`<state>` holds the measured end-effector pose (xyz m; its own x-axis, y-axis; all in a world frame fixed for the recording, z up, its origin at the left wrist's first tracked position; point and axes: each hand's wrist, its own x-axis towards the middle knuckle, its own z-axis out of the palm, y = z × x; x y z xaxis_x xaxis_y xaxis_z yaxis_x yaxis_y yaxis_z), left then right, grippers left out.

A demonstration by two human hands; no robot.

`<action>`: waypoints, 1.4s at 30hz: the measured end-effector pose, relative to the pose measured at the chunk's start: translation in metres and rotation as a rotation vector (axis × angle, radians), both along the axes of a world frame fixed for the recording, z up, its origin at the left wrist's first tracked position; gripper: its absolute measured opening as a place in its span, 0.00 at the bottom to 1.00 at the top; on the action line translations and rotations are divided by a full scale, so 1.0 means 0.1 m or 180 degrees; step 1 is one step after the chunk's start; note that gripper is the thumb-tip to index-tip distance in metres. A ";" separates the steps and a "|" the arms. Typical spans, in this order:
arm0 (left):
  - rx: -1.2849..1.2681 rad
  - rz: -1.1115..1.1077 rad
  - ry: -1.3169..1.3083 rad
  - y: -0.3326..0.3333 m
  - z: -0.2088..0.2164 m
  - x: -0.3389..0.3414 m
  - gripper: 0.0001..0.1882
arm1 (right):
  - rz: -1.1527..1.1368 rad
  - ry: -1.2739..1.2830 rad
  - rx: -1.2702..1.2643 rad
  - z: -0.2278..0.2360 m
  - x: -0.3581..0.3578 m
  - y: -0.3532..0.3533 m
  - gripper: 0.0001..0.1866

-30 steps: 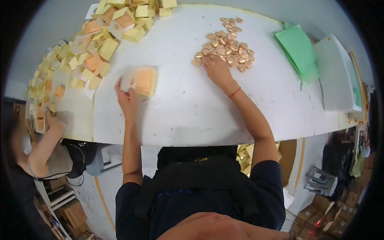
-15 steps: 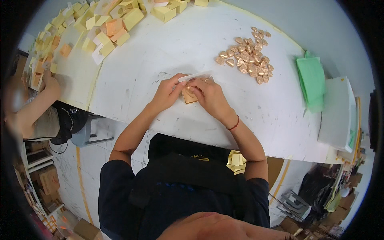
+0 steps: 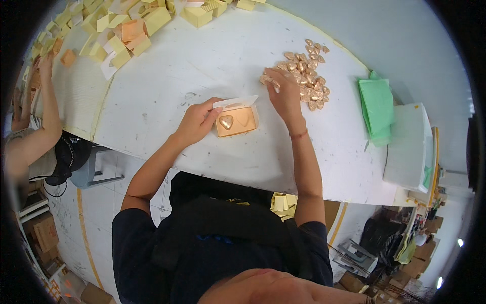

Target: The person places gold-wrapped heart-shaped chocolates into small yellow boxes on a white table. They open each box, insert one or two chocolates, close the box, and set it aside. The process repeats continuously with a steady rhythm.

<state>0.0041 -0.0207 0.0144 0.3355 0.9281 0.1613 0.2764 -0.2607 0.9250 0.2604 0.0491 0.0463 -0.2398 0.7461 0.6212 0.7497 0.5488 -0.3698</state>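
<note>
My left hand (image 3: 196, 123) grips the left end of a small open box (image 3: 237, 133), thumb at its edge. The box has an orange inner tray and a raised white lid flap (image 3: 235, 103) with a cut-out window. A shiny gold foil heart (image 3: 226, 122) sits in the tray's left side; a bare heart-shaped recess (image 3: 244, 119) shows on the right. At the near left edge of the pile of gold foil hearts (image 3: 310, 81), my right hand (image 3: 284, 93) has its fingers curled round a gold foil heart (image 3: 264, 79). The fingers partly hide that heart.
Many yellow and orange boxes (image 3: 157, 20) lie heaped at the far left. Another person's arms (image 3: 43, 116) work at the left end of the table. Green sheets (image 3: 376, 106) and a white foam box (image 3: 407, 144) stand at the right edge.
My right hand has left the box and moved right to the heart pile. The heart in the tray's left side is now uncovered. My left hand stays on the box.
</note>
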 end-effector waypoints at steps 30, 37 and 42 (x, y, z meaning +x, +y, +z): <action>-0.0269 -0.0289 -0.0772 -0.05 0.07 -0.03 0.18 | 0.0557 0.1829 -0.1521 -0.20 -0.14 -1.05 0.23; -0.0944 -0.0637 -0.0451 -0.10 -0.04 0.10 0.18 | 0.1207 0.2091 -0.3221 -0.24 -0.09 -0.92 0.23; -0.0022 -0.0763 -0.0940 -0.08 -0.29 0.20 0.24 | 0.1543 0.1136 -0.2042 -0.23 -0.05 -1.01 0.25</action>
<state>0.0237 -0.0284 -0.0143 0.4831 0.8304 0.2775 -0.0704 -0.2791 0.9577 0.2553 -0.0524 0.0238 -0.4922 0.8434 0.2156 0.2686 0.3827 -0.8840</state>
